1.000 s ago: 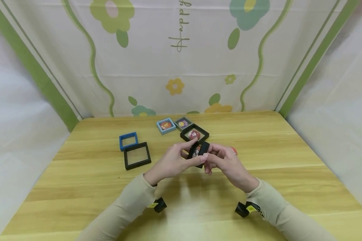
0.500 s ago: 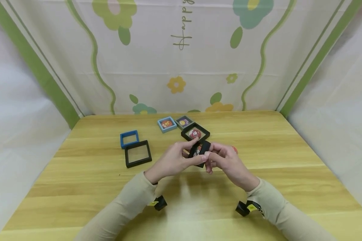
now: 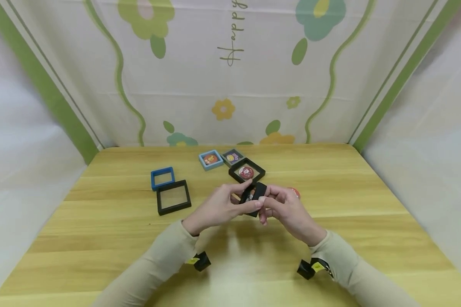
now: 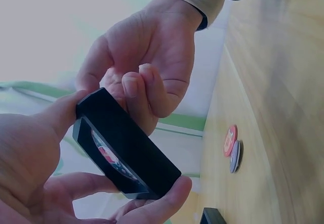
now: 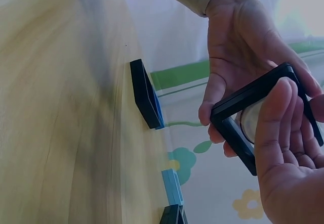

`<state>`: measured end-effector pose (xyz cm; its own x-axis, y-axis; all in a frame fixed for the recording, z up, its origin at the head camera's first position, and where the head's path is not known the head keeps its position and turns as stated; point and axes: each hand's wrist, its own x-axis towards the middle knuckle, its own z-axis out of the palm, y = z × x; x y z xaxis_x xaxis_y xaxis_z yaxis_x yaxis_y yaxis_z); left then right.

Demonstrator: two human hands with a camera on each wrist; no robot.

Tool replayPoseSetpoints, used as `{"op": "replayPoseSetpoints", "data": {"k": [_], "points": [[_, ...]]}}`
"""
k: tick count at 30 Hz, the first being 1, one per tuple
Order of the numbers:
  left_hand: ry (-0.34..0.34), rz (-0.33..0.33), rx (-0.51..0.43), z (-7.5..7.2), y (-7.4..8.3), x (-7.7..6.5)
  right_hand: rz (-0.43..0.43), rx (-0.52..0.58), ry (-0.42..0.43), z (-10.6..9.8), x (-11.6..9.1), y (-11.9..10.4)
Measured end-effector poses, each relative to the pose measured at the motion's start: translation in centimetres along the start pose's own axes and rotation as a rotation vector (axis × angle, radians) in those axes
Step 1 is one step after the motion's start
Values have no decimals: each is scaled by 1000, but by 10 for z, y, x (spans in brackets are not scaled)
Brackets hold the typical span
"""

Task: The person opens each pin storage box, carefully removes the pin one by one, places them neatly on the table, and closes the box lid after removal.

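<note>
Both hands hold a small black display frame (image 3: 259, 192) above the middle of the table, tilted. A round picture badge (image 4: 109, 153) shows inside its window. My left hand (image 3: 219, 205) grips the frame by opposite edges, thumb on the near side and fingers on the far side. At the frame's right edge, my right hand (image 3: 293, 215) pinches with thumb and bent fingers; in the right wrist view its fingers lie against one face. Just beyond the hands lies a larger black frame (image 3: 234, 176) with a red round badge (image 3: 246, 172) in it.
A light-blue frame (image 3: 202, 164) and a grey frame (image 3: 227, 162), each with a badge, lie at the back. To the left, a blue frame (image 3: 153, 181) touches a black frame (image 3: 188, 194). Two loose badges (image 4: 230, 140) lie past the right hand. A flowered cloth (image 3: 199, 76) hangs behind.
The black frame in the hands has tipped slightly, and the right fingers have shifted a little at its edge. Otherwise the hands keep their place; the head view moves slightly.
</note>
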<state>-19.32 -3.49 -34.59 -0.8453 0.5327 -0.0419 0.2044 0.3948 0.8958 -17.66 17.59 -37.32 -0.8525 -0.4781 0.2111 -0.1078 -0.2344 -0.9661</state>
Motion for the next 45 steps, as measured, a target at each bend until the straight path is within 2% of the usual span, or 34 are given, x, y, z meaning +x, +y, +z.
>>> {"op": "replayPoseSetpoints", "data": {"k": [6, 11, 18, 23, 26, 29, 35, 41, 45], "points": [[-35, -1, -26, -1, 1, 1, -17, 37, -18, -3, 0, 4], [-55, 29, -25, -2, 2, 2, -22, 43, 14, -2, -1, 3], [-42, 24, -21, -2, 2, 1, -17, 22, 38, 2, -1, 0], [-34, 37, 18, -6, 4, 0, 3, -11, 39, 4, 1, -1], [-32, 68, 70, -9, 4, -1, 40, 4, 28, 4, 1, 0], [-27, 93, 98, -13, 3, -2, 85, 71, -21, 4, 0, 2], [-7, 102, 155, -22, 3, -6, 160, 248, -151, 2, 1, 8], [27, 171, 276, -26, 4, -3, 222, 448, -149, 1, 4, 12], [50, 188, 315, -24, 3, -1, 224, 478, -159, 1, 4, 14]]}}
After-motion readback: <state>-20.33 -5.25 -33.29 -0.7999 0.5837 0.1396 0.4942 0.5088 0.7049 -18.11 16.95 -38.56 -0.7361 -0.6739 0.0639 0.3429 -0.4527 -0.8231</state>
